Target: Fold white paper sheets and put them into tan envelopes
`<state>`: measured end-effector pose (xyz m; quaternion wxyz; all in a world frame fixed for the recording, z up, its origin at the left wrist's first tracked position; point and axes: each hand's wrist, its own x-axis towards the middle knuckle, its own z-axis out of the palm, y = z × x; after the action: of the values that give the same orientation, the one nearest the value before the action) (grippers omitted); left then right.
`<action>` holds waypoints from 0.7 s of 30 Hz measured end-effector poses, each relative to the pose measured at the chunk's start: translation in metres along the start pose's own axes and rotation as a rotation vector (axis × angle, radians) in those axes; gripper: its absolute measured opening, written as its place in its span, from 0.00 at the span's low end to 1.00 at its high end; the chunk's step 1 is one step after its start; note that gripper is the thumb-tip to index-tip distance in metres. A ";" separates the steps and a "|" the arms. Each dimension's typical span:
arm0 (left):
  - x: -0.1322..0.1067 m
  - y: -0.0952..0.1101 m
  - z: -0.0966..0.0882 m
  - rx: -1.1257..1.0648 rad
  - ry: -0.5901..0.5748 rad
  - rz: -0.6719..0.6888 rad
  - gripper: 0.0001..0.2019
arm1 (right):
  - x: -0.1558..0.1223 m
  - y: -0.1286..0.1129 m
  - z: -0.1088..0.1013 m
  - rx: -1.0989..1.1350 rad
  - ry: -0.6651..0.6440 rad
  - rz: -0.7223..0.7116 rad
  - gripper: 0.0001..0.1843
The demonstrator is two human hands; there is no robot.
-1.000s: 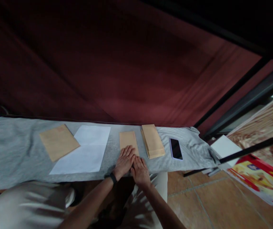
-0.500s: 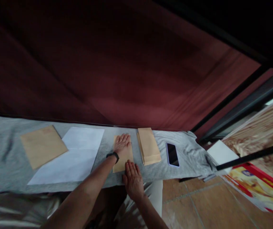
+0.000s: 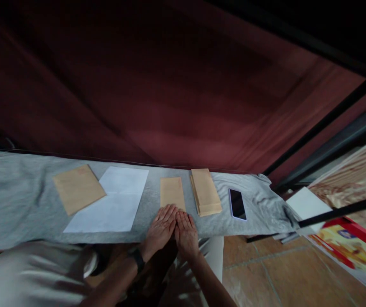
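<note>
A tan paper envelope (image 3: 172,190) lies flat on the grey cloth in front of me, its near end covered by my hands. My left hand (image 3: 162,226) rests palm down on that near end, fingers stretched out. Beside it, my right hand (image 3: 185,232) presses flat too, its fingertips on the envelope's near right corner. The two hands touch or nearly touch. Just right of them sits a stack of tan envelopes (image 3: 206,192). Left of them a white sheet of paper (image 3: 122,204) with a crease lies partly under a larger tan envelope (image 3: 79,188).
A phone (image 3: 237,204) lies right of the stack on the grey cloth (image 3: 23,200). Behind the narrow surface hangs a dark red curtain (image 3: 157,106). Black metal bars (image 3: 339,210), a white board (image 3: 309,204) and a red and yellow box (image 3: 355,243) stand at the right.
My left hand has slid from the envelope's upper part down to its near end, beside my right hand. The envelope's far part is now uncovered. The view has shifted slightly.
</note>
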<state>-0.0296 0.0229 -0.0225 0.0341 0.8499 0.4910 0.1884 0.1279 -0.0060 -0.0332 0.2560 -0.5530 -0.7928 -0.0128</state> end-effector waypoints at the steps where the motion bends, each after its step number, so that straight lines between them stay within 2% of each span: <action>1: -0.010 0.002 -0.001 0.002 0.008 0.006 0.25 | 0.000 0.001 -0.001 0.001 -0.007 -0.010 0.26; 4: -0.029 0.007 -0.006 -0.001 0.028 0.002 0.25 | -0.002 0.003 -0.007 -0.004 -0.047 -0.058 0.26; 7: -0.037 0.010 -0.014 -0.017 0.019 -0.012 0.26 | -0.005 0.006 -0.015 -0.010 -0.090 -0.073 0.26; 15: -0.049 0.006 -0.030 -0.058 0.011 -0.097 0.26 | -0.019 0.015 -0.035 0.038 -0.095 0.015 0.26; 18: -0.048 0.009 -0.029 -0.033 -0.005 -0.113 0.25 | -0.012 0.013 -0.036 0.111 -0.056 0.114 0.23; 21: -0.042 0.019 -0.024 -0.003 -0.026 -0.170 0.25 | 0.007 0.010 -0.031 0.228 0.030 0.311 0.20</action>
<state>-0.0408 -0.0255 -0.0076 0.0579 0.8075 0.5604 0.1745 0.1471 -0.0056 -0.0061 0.3274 -0.6361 -0.6902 0.1086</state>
